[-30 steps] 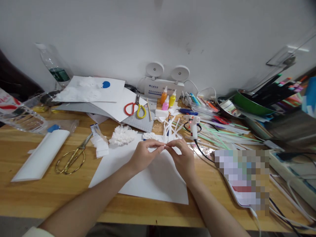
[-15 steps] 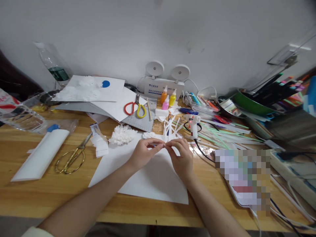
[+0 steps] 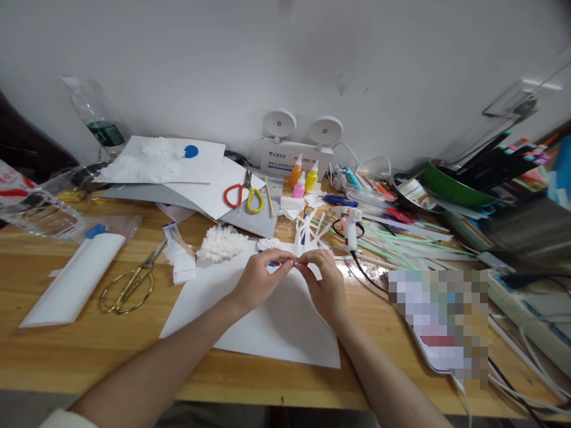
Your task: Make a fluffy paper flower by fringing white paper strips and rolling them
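Note:
My left hand (image 3: pixel 263 278) and my right hand (image 3: pixel 325 285) meet fingertip to fingertip above a white paper sheet (image 3: pixel 276 327). Both are pinched closed around something too small to make out. Just beyond the fingers lie thin white paper strips (image 3: pixel 312 232). A ruffled white paper bunch (image 3: pixel 221 242) sits left of my left hand, at the sheet's upper edge. A smaller white ruffled piece (image 3: pixel 268 244) is partly hidden behind my left hand. To the right of the strips stands a white glue gun (image 3: pixel 351 229) with a small red light.
Gold scissors (image 3: pixel 130 289) and a folded white paper (image 3: pixel 74 282) lie left. Red-and-yellow-handled pliers (image 3: pixel 244 195) rest on a grey mat. Small paint bottles (image 3: pixel 298 184) stand at the back. A blurred-out device (image 3: pixel 439 327), cables and a power strip (image 3: pixel 530 309) occupy the right.
My joined fingertips have shifted very slightly left, and my right hand has turned a little inward. The objects on the table have not moved.

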`<state>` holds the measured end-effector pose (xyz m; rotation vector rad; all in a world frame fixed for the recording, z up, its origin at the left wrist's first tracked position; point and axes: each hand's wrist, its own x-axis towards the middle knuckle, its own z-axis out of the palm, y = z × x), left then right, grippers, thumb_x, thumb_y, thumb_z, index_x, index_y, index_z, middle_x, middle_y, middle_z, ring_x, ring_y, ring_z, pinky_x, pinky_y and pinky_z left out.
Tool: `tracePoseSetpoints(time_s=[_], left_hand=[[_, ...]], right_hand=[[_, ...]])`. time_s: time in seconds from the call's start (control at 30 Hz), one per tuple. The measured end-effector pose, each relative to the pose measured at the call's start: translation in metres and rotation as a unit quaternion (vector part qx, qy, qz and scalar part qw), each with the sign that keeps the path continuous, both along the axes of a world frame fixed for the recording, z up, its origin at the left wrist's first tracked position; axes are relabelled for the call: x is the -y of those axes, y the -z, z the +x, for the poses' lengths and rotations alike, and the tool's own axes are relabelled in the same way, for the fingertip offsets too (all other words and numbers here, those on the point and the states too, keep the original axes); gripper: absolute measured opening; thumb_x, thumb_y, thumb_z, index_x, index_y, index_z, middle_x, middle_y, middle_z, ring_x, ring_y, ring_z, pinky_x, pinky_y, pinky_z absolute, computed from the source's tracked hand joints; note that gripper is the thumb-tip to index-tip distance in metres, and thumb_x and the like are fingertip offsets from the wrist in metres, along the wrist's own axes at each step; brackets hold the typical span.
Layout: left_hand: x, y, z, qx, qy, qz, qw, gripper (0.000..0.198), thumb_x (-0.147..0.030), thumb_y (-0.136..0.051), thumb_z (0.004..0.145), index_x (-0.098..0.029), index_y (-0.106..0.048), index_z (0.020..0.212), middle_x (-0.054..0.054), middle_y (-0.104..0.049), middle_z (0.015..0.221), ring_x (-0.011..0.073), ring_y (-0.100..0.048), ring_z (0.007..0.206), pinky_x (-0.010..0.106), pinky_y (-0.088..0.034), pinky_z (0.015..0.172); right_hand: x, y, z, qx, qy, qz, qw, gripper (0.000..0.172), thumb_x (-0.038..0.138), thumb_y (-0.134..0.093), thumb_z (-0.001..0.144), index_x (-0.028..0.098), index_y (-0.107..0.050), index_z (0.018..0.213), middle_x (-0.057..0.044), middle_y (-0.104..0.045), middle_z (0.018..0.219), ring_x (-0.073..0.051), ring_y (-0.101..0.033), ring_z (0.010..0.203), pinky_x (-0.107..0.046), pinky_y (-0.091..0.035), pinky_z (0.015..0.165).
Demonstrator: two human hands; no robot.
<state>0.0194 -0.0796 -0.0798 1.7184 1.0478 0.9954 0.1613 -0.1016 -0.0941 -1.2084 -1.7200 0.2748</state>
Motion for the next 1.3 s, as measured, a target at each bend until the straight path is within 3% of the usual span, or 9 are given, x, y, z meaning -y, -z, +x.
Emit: tracePoseSetpoints(time_s=[0.53,0.77,1.03,1.3], left_hand=[[0.0021,-0.0023,0.0011,0.023,0.007,0.009,1.000,0.017,-0.026,-0.052,0.075,-0.017,-0.066,0.081,0.005,-0.066,0.085,0.0156,-0.058,0.084,0.027,-0.044,0.078],[0.0021,-0.0012,0.0007,0.033,0.011,-0.009,0.999,0.020,-0.025,-0.051,0.076,-0.017,-0.066,0.089,0.005,-0.066,0.090,0.0155,-0.057,0.089,0.027,-0.043,0.082],[-0.0004,0.0017,0.0004,0.029,-0.039,-0.026,0.998,0.018,-0.030,-0.054,0.073,-0.016,-0.063,0.080,0.004,-0.065,0.079,0.0145,-0.059,0.073,0.025,-0.046,0.070],[-0.0005,0.0006,0.0001,0.010,-0.012,-0.004,1.000,0.017,-0.027,-0.050,0.076,-0.017,-0.063,0.081,0.004,-0.065,0.082,0.0144,-0.058,0.079,0.025,-0.045,0.072]], right_hand=[[0.0027,0.0002,0.0007,-0.022,0.081,0.019,0.996,0.005,0.019,-0.061,0.071,0.021,-0.059,0.075,-0.002,-0.059,0.071,-0.016,-0.052,0.071,-0.032,-0.043,0.066],[0.0026,0.0029,-0.0022,0.000,0.075,0.081,0.994,0.010,0.013,-0.060,0.071,0.022,-0.062,0.074,-0.001,-0.059,0.067,-0.015,-0.049,0.068,-0.032,-0.043,0.064],[0.0026,-0.0021,-0.0027,0.006,0.025,0.019,0.999,0.006,0.015,-0.055,0.075,0.020,-0.055,0.073,-0.002,-0.058,0.070,-0.016,-0.050,0.071,-0.032,-0.041,0.068],[0.0018,-0.0019,-0.0018,-0.008,0.009,0.000,1.000,0.005,0.016,-0.054,0.076,0.020,-0.053,0.074,-0.002,-0.057,0.072,-0.016,-0.050,0.072,-0.031,-0.040,0.067]])
